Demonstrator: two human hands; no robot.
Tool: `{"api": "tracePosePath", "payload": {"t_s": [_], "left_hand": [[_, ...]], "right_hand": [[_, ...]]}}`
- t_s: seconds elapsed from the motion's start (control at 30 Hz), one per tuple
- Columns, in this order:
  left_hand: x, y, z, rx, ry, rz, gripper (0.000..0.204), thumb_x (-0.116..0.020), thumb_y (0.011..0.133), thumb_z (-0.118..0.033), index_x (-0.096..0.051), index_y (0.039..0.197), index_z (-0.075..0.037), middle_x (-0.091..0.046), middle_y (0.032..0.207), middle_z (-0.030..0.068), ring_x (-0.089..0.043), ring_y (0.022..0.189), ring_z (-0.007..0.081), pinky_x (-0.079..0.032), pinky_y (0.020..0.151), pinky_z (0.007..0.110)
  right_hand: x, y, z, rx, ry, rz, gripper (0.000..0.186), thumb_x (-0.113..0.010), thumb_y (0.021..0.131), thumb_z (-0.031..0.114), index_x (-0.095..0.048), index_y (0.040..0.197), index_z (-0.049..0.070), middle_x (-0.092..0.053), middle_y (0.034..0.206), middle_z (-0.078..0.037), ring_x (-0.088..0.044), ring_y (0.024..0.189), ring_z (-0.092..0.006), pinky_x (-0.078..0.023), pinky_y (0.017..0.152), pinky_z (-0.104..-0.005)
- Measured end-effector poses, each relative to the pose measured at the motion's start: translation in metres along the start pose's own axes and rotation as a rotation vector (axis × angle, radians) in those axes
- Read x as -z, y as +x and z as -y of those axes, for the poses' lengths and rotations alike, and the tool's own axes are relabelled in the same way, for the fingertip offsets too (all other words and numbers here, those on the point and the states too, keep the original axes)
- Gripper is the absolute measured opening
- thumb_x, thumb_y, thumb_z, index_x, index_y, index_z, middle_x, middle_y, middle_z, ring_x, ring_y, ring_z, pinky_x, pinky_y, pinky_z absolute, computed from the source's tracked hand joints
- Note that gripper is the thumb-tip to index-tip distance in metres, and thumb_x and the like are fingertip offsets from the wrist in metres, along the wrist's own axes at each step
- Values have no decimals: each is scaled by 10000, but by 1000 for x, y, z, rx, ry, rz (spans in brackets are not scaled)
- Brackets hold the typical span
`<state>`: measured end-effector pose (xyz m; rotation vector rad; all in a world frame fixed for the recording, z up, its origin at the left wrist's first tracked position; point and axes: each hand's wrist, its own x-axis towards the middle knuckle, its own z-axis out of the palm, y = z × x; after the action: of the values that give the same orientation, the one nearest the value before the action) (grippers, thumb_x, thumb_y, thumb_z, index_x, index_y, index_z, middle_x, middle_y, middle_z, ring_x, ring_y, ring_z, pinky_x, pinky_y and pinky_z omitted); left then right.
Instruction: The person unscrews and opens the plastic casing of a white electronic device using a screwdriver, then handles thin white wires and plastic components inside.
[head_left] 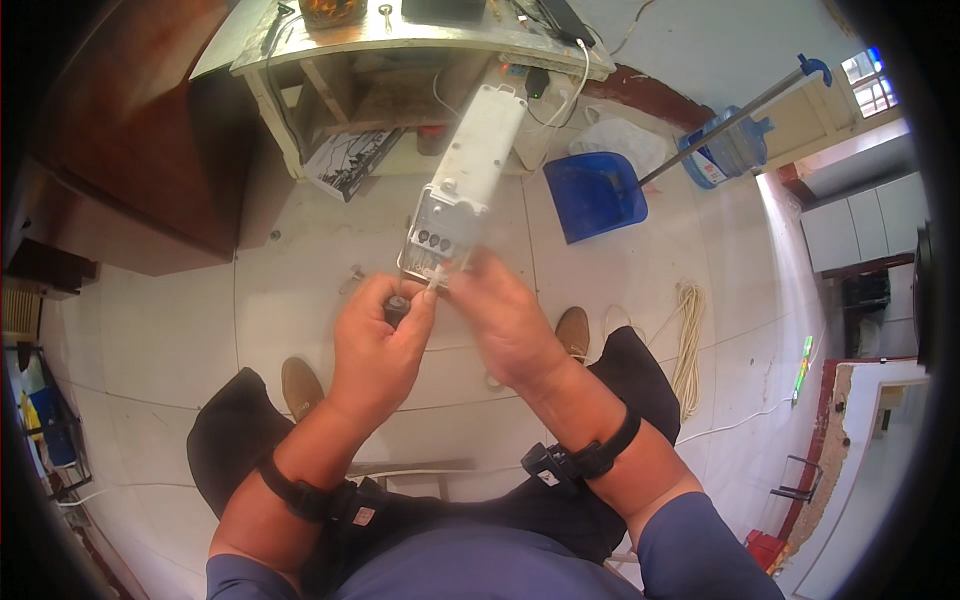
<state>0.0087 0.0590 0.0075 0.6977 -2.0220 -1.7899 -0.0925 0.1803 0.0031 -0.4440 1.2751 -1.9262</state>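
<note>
The white elongated electrical housing [470, 150] is ahead of the person, over the floor between the hands and the table; whether anything bears it from below is hidden. Its shell looks stiff, probably moderately light for its length and a little slick, so the long side edges would give the safest hold. The open compartment [452, 215] at its near end, with 3 dark round fittings [433, 240], seems the fragile part, better not squeezed. A thin wire bail [403, 248] runs beside it and looks too slight to lift by.

The right hand [505, 320] is blurred, its fingers curled in at the compartment's near corner; I cannot tell whether they grip anything. The left hand [378, 335] pinches a slim pale piece [433, 284] between thumb and forefinger, with a small dark grey object [397, 308] tucked in its fingers.

Below lies a pale tiled floor [300, 240], smooth and hard. Around it are a dark wooden cabinet [150, 150], a worn white table [400, 36], a blue dustpan [597, 195], a clear blue water jug [735, 145] and a bundle of cream cord [688, 350].
</note>
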Motion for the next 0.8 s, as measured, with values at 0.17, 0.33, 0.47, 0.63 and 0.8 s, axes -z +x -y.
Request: {"api": "tracePosePath", "payload": {"t_s": [0.17,0.33,0.47,0.63,0.8], "left_hand": [[-1,0,-1,226,-245,74,132,-657,974,-198,-612,960,-75,-561,739,-35,-462,585,23,-330,468,188],[-3,1,0,300,-313,101,149,-667,969,-228,-613,968,-89,-572,744,-37,-479,591,20,-329,449,184],[-4,0,0,281,-299,96,150,-672,967,-234,-617,967,-95,-570,734,-39,-477,584,17,-335,452,181],[-4,-1,-3,269,-269,95,154,-668,970,-243,-617,964,-98,-566,712,-43,-461,556,13,-336,448,184],[-6,-3,-3,260,-283,123,147,-653,981,-250,-613,961,-110,-560,700,-49,-452,548,9,-335,444,186]], "right_hand": [[0,1,1,-7,158,51,434,-528,1038,193,-404,1391,-27,-538,1312,-118,-528,1233,-208,-393,1101,-389],[-1,2,6,-37,162,39,365,-505,1031,163,-425,1340,-14,-553,1286,-118,-554,1215,-225,-424,1084,-416],[-2,1,5,-64,168,6,352,-487,1012,141,-429,1333,10,-564,1270,-113,-580,1180,-225,-449,1047,-419],[-2,1,1,-60,231,9,365,-494,992,140,-429,1332,23,-565,1260,-104,-591,1148,-218,-471,996,-414],[-5,2,5,-61,230,16,372,-529,967,137,-434,1306,18,-566,1215,-95,-589,1130,-203,-478,967,-390]]}}
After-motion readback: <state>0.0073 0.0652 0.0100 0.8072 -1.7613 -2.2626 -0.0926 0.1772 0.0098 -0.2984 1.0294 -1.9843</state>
